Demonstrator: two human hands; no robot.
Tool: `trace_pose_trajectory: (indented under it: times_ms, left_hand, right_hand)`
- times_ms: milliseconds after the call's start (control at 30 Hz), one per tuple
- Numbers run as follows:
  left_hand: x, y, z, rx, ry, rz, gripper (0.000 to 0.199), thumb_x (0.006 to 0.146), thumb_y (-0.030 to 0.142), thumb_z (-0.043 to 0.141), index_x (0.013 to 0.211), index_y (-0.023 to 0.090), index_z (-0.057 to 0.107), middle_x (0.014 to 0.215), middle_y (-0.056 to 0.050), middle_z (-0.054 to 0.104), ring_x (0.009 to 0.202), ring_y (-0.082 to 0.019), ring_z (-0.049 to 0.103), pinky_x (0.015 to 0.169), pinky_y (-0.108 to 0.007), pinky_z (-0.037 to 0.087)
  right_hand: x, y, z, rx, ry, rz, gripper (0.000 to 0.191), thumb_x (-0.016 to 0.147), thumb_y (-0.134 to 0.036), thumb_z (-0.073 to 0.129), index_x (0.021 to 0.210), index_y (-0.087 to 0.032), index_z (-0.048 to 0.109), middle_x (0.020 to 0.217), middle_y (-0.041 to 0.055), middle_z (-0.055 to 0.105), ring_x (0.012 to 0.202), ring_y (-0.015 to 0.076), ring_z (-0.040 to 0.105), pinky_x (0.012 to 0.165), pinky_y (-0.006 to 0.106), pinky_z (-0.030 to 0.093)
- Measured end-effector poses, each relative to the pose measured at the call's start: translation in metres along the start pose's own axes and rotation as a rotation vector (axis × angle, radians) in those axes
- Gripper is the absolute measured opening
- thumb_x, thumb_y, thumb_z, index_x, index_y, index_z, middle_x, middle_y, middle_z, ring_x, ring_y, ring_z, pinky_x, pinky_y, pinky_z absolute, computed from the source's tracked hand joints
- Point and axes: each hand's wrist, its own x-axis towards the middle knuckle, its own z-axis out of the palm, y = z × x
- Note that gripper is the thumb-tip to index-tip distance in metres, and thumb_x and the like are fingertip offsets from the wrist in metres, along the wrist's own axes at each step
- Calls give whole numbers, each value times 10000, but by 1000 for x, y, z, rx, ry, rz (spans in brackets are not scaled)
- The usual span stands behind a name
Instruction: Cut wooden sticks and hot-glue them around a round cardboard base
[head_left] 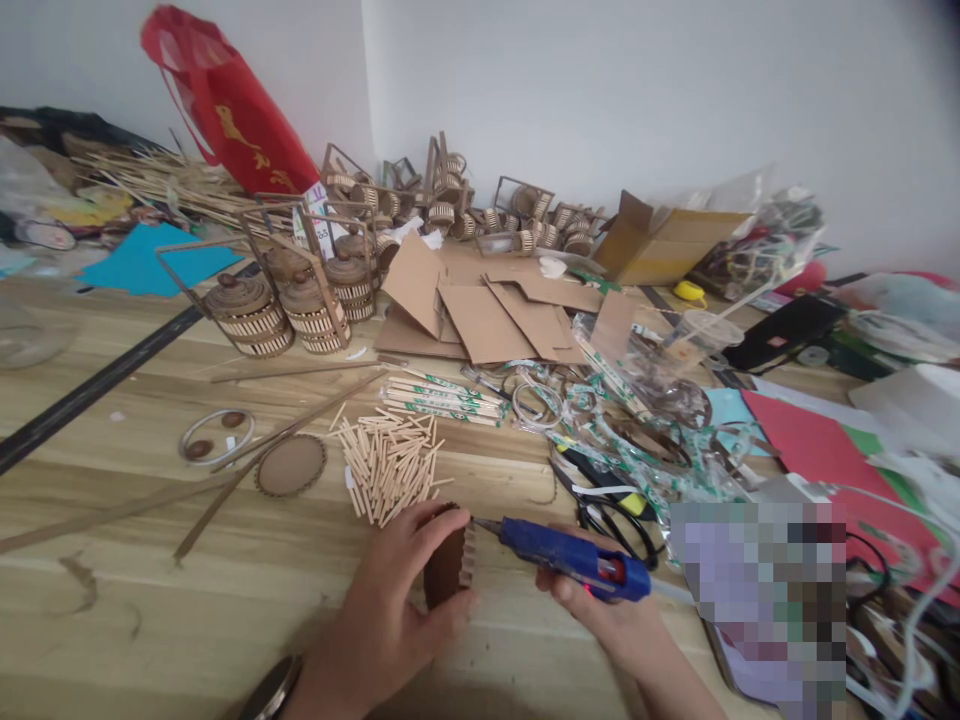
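Note:
Near the front edge, my left hand [401, 590] holds a small round cardboard piece [452, 572] on its side, fingers around its notched rim. My right hand [592, 605] is wrapped around a blue glue gun [570, 560]. The gun points left, its nozzle at the upper rim of the cardboard piece; whether they touch is too small to tell. Just beyond my left hand lies a pile of short wooden sticks [390, 460]. A flat cardboard disc [291, 465] and a light ring [217, 437] with two brown discs lie to the left.
Small lidded stick baskets [251, 315] with tall handles stand at the back left, near a red bag [232, 110]. Cardboard sheets [487, 315] lie at the middle back. Black scissors [619, 525], plastic wrappers [637, 450] and a cable [911, 640] clutter the right.

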Motion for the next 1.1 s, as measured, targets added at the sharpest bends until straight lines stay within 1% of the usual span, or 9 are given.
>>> trace_pose_trajectory:
  times_ms: [33,133,367,500,600,700,800,933,1100]
  left_hand:
    - [0,0,0,3,2,6,475,874,346,603,1328,329,467,1294,-72,579,1181,-249,567,973,-386,503]
    - [0,0,0,7,0,11,479,874,327,603,1330,335,456,1293,-69,577,1178,-246,568,971,-384,504]
    - [0,0,1,8,-17,20,501,872,336,608,1342,342,434,1306,-68,567,1188,-247,562,973,-378,501]
    - [0,0,1,17,-12,30,501,878,348,603,1346,343,425,1300,-63,573,1181,-239,567,973,-369,502]
    - [0,0,1,21,-11,40,492,883,365,598,1344,341,427,1294,-61,581,1175,-238,571,963,-368,509]
    - [0,0,2,32,-10,49,491,886,382,593,1345,346,422,1291,-55,584,1165,-235,578,958,-372,513]
    - [-1,0,2,36,-9,46,521,891,381,582,1374,355,386,1303,-51,577,1169,-232,575,963,-375,511]
    - [-3,0,3,26,-9,24,600,888,387,586,1425,358,318,1349,-61,542,1201,-246,550,978,-384,501]
    - [-1,1,3,-26,-49,-5,608,871,375,606,1414,353,332,1341,-72,521,1219,-257,527,976,-390,499]
  right_hand:
    - [-1,1,0,0,9,17,479,680,-672,676,811,-211,679,608,54,665,549,209,617,526,302,532]
    - [-2,2,-1,17,-39,42,484,660,-675,691,791,-209,674,613,53,667,552,208,619,529,302,532]
    - [5,-2,0,19,-120,-39,431,701,-628,678,618,-209,620,587,35,620,510,173,568,482,271,503]
    - [3,-2,0,-2,-16,-23,433,658,-638,711,712,-211,665,652,58,667,561,203,610,530,303,544]
    - [1,-5,0,-29,-18,-44,444,650,-647,713,718,-210,672,658,67,677,569,211,621,523,299,544]
    - [2,-11,1,-58,-16,-16,485,682,-693,656,748,-212,672,678,63,682,576,206,625,526,288,544]
    - [5,-16,1,-84,-66,-60,515,698,-728,604,715,-216,653,653,57,661,552,198,609,496,275,530]
    - [9,-20,-1,-103,-145,-120,499,734,-707,581,624,-221,602,582,40,600,522,185,571,475,270,497]
    - [13,-26,0,-89,-173,-188,489,772,-675,569,592,-221,589,581,37,572,536,190,550,493,291,471]
